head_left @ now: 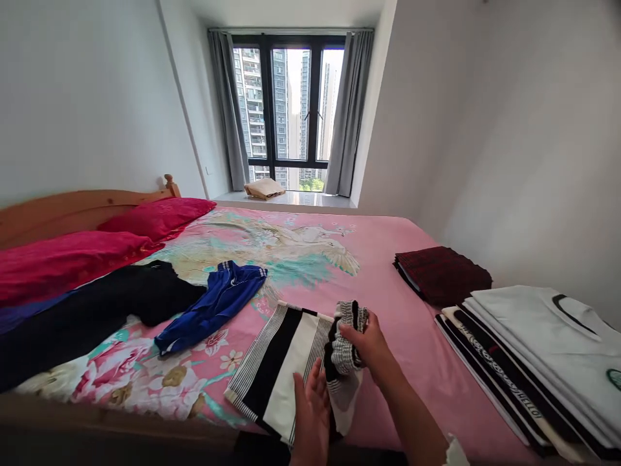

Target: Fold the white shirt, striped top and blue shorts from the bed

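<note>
A striped black-and-white garment (pixel 286 362) lies on the bed's near edge, its left part flat and its right part bunched up in ribbed folds. My right hand (pixel 371 343) grips the bunched part, thumb on top and fingers behind it. On the flat part, beside the bunched folds, rests my left hand (pixel 313 404) with its fingers stretched out. Whether its palm touches the raised cloth, I cannot tell. A pair of blue shorts (pixel 218 304) lies crumpled to the left, partly against a black garment (pixel 111 298).
Stacked folded clothes (pixel 533 362) stand at the right, with a white shirt on top. Behind them is a dark red folded pile (pixel 444 275). Red pillows (pixel 150 220) lie by the wooden headboard (pixel 87 200). A beige bundle (pixel 264 188) sits on the windowsill.
</note>
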`<action>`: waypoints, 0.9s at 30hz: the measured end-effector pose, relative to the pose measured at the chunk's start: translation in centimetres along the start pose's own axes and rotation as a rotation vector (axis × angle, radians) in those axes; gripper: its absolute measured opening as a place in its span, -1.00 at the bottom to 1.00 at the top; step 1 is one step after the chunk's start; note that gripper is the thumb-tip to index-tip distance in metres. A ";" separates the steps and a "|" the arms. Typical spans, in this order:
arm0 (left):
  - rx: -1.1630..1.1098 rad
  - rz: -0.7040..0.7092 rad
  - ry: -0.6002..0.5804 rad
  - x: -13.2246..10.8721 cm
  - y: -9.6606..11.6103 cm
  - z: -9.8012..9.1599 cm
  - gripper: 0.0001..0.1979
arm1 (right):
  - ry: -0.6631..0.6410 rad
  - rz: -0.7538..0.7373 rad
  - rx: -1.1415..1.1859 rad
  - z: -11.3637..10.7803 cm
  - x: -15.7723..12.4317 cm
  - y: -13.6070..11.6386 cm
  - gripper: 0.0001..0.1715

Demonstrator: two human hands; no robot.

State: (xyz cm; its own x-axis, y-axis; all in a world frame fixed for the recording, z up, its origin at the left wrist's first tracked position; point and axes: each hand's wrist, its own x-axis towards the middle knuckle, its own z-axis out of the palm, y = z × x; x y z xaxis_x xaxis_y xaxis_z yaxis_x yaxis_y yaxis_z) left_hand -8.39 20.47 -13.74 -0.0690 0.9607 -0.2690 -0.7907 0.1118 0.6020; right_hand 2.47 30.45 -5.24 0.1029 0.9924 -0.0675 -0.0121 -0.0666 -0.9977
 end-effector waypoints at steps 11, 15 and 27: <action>-0.368 -0.002 0.343 -1.0 0.7 -1.9 -0.47 | -0.039 0.100 0.015 4.4 -3.2 6.5 -0.33; -0.116 -0.017 0.476 -2.6 -0.7 -4.1 -0.63 | 0.045 0.335 0.137 -0.5 -4.2 9.3 -0.25; 1.854 0.519 0.223 3.5 13.4 -2.9 -0.61 | -0.308 0.475 0.304 1.2 -6.2 9.9 -0.34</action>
State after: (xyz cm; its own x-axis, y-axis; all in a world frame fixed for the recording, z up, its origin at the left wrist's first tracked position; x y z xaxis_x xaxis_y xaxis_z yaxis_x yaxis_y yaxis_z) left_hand -21.02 24.57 -8.76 -0.2303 0.9557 0.1835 0.8454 0.1032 0.5240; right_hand 0.52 23.80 -14.69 -0.2726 0.8495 -0.4518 -0.2723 -0.5185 -0.8106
